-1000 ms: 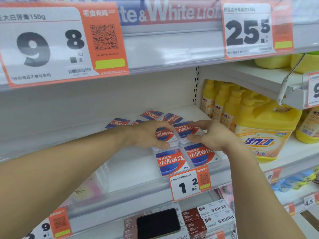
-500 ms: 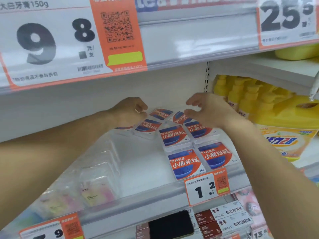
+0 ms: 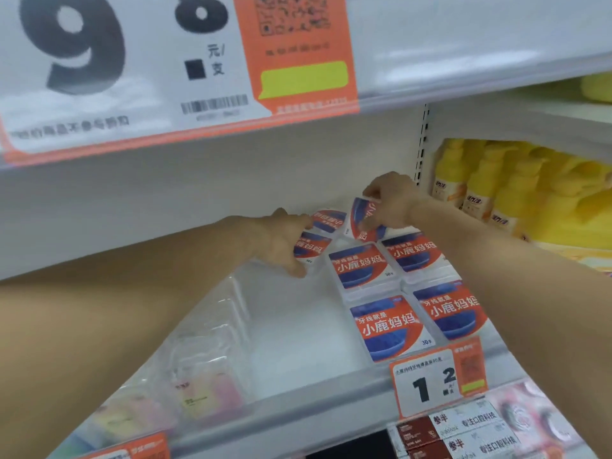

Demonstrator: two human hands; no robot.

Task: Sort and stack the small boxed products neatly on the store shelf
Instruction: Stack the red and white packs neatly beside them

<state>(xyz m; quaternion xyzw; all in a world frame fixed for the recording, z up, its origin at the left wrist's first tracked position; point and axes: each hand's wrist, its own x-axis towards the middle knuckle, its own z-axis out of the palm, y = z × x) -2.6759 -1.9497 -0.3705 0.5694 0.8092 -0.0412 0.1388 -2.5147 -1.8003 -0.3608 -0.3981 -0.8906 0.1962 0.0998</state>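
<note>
Right hand [image 3: 389, 207]: pinching a tilted box [image 3: 361, 223] lifted at the shelf's [image 3: 298, 339] back, likely for restacking.
Left hand [image 3: 281, 246]: fingers curled round a flat box [image 3: 311, 248], steadying it.
Front boxes [image 3: 387, 326]: two squared rows by the shelf's front edge, labels up.

Red-and-blue labelled boxes [image 3: 361, 265] lie flat in rows on the shelf [image 3: 298, 342].

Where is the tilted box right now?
Head view, right of centre at the shelf's back: the tilted box is pinched in the right hand, above the flat boxes.
</note>
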